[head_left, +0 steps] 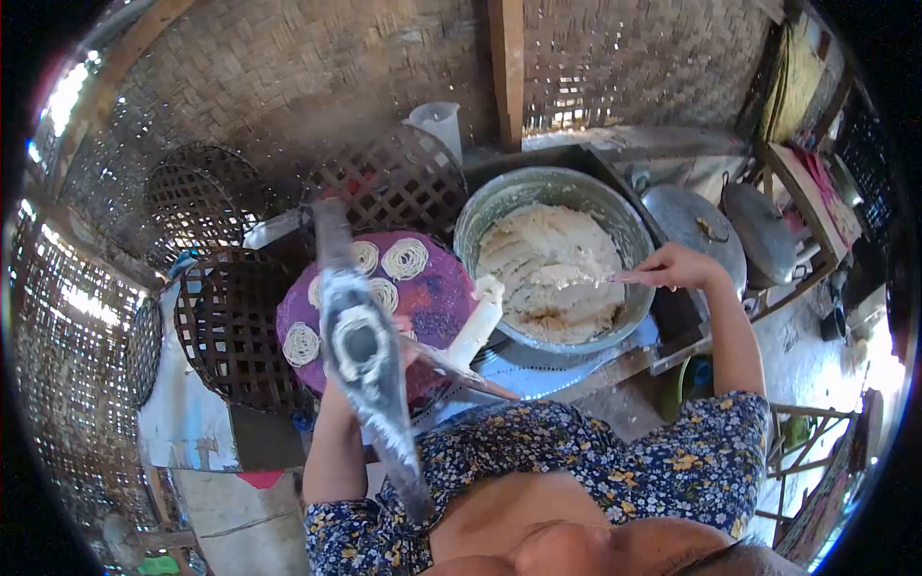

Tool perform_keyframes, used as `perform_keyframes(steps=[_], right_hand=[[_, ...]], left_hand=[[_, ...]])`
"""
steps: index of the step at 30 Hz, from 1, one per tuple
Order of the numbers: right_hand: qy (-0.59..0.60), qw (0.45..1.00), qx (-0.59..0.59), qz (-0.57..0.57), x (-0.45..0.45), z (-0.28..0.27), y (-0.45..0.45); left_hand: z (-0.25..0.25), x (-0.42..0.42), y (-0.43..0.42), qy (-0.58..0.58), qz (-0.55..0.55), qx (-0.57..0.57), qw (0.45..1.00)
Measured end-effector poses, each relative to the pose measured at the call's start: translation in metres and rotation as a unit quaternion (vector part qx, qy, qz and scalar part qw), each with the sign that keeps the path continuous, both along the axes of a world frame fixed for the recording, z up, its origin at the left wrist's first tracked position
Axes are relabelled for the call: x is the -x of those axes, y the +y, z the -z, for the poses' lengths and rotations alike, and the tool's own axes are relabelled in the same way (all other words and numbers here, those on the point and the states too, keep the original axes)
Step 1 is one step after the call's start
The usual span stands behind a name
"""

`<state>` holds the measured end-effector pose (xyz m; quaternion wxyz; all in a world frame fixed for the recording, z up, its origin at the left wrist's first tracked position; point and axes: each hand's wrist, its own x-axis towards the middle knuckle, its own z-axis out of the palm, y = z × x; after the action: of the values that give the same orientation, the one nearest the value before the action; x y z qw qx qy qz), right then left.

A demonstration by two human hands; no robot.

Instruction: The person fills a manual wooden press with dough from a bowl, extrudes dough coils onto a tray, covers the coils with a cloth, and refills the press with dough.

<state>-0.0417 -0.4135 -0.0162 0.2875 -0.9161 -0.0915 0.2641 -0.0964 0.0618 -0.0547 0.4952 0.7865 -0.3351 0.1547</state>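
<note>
My right hand (pixel 672 269) is closed round the thin handle of a spoon or spatula (pixel 620 277), whose dough-covered end lies over the pale dough (pixel 543 250) in a large metal basin (pixel 600 182). My left hand (pixel 409 338), partly hidden, grips a wooden dough press (pixel 389 427). The press's near plank has a round hole rimmed with dough. Its pale cylindrical plunger (pixel 477 326), smeared with dough at the tip, sticks up toward the basin. Under the press is a round purple board (pixel 437 298) bearing several coiled dough-strand rounds (pixel 404 259).
Openwork woven baskets (pixel 226 326) stand left of the board, and another woven basket (pixel 394 182) leans behind it. A clear plastic jug (pixel 439 125) is at the back. Large metal lids (pixel 696 226) lie to the basin's right. A woven wall (pixel 365 67) closes off the back.
</note>
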Motion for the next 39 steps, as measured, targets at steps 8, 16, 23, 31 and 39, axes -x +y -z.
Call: perform_keyframes(steps=[8, 16, 23, 31, 39], right_hand=[[0.044, 0.971, -0.207, -0.110, 0.010, -0.088, 0.035], [-0.451, 0.842, 0.118, -0.272, 0.028, -0.162, 0.099], [-0.685, 0.586, 0.257, -0.348, 0.052, -0.128, 0.176], [-0.705, 0.650, 0.175, -0.223, 0.053, -0.156, 0.126], [-0.715, 0.661, 0.144, -0.173, 0.043, -0.160, 0.112]], left_hand=[[-0.030, -0.051, -0.094, 0.147, -0.057, -0.140, 0.977], [-0.046, -0.044, -0.110, 0.110, -0.027, -0.152, 0.982], [-0.016, -0.081, -0.108, 0.167, -0.040, -0.075, 0.982], [-0.014, -0.097, -0.089, 0.174, -0.022, -0.072, 0.982], [-0.017, -0.090, -0.105, 0.101, -0.064, -0.114, 0.986]])
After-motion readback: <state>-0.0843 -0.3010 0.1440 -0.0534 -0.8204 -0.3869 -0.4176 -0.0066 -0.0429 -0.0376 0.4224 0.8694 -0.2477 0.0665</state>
